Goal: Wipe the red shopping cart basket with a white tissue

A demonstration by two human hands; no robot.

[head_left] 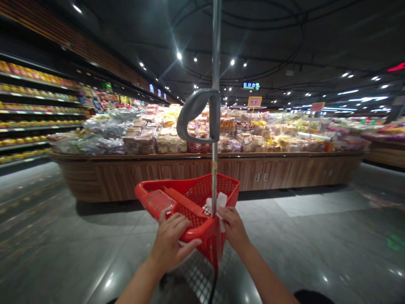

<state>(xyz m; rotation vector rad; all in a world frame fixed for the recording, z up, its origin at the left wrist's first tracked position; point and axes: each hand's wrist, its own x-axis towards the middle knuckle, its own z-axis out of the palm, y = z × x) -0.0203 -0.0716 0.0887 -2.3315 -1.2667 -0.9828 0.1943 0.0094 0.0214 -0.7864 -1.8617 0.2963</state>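
A red plastic shopping cart (193, 185) with a perforated basket stands in front of me. My left hand (172, 238) is on its near handle bar, fingers curled over the bar and thumb stretched to the right. A metal pole (214, 185) rises from the cart's near right corner and carries a grey loop-shaped handle (182, 122). Just right of the pole's base, my right hand (232, 223) pinches a white wipe (221, 200), which lies against the basket corner. Part of the wipe is hidden behind the pole and my fingers.
Beyond the cart runs a long wooden display counter (158, 171) heaped with packaged goods (172, 139). Shelves (38, 101) of bottled or jarred goods line the left wall. A price sign (255, 101) stands above the counter. Grey tiled floor (300, 249) surrounds the cart.
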